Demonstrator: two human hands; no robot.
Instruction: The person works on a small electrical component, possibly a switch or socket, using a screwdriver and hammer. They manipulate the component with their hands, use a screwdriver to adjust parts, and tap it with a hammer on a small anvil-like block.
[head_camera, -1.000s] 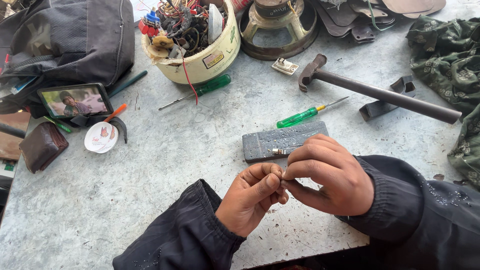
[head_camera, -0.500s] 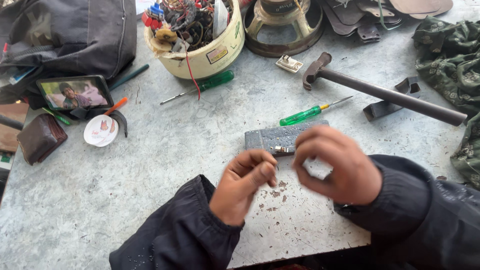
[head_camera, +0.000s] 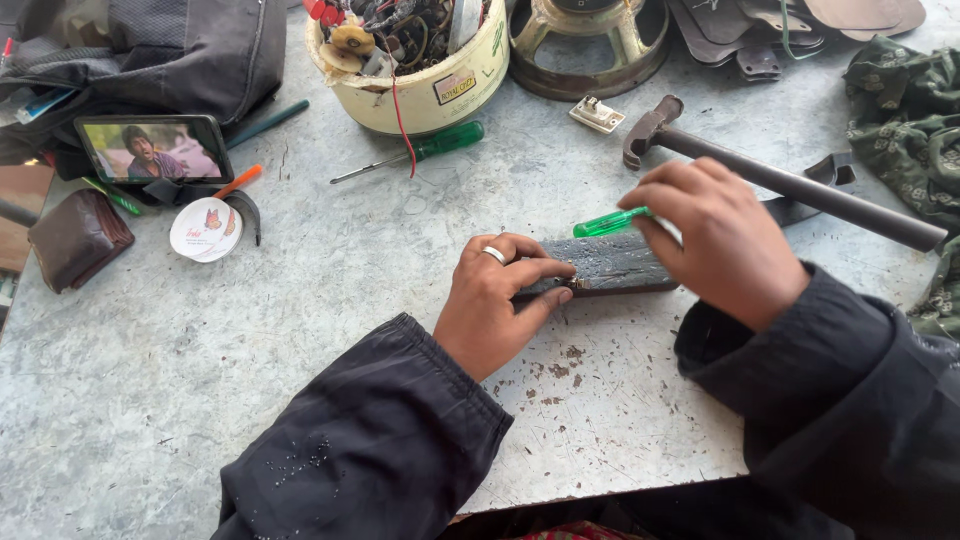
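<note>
My left hand (head_camera: 497, 300), a ring on one finger, presses its fingertips on the near left end of a dark grey flat block (head_camera: 612, 263) lying on the metal tabletop (head_camera: 300, 330). My right hand (head_camera: 712, 235) hovers over the block's right end and grips a small green-handled screwdriver (head_camera: 608, 222), whose handle sticks out to the left above the block. Small brown crumbs (head_camera: 560, 365) lie on the table just in front of the block.
A hammer (head_camera: 790, 185) lies behind my right hand. A cream bowl of wires and parts (head_camera: 420, 75), a larger green screwdriver (head_camera: 420, 152), a phone (head_camera: 152, 148), a round white tin (head_camera: 205, 228), a brown wallet (head_camera: 75, 238), a dark bag (head_camera: 150, 45), and green cloth (head_camera: 905, 110) ring the work spot.
My hands have separated. The left hand dropped onto the block's end; the right hand reached back and picked up the small green screwdriver that lay behind the block.
</note>
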